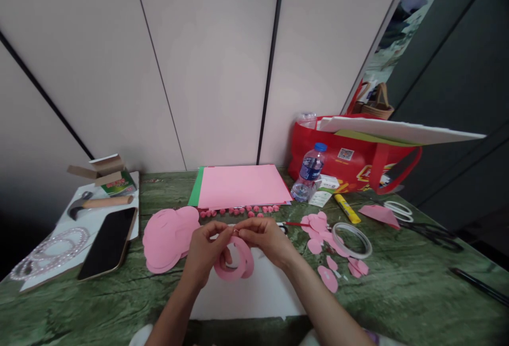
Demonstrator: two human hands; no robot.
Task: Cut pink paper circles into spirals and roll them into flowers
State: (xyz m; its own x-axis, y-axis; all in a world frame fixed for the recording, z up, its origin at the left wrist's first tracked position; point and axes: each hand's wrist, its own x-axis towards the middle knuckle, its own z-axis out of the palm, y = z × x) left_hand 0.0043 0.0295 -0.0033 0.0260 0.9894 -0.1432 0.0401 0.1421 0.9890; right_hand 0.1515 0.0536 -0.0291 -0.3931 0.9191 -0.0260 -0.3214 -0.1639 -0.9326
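Pinching a looped pink paper strip (239, 271) in my left hand (207, 246) and right hand (265, 237), both pretty much closed, over a flat white sheet (248, 301) on the streaky green worktop (163, 297).

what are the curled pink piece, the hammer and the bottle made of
Curled pink piece: probably matte paper, thin and bending into loops.
Hammer: probably smooth wood handle, by its tan colour; dark, claw-shaped head, perhaps metal.
Bottle: apparently clear, glossy plastic; see-through with highlights.

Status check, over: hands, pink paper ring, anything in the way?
Left hand and right hand pinching pink paper ring at its top. Ring over white sheet. Off to the sides: pink paper stack, tape roll.
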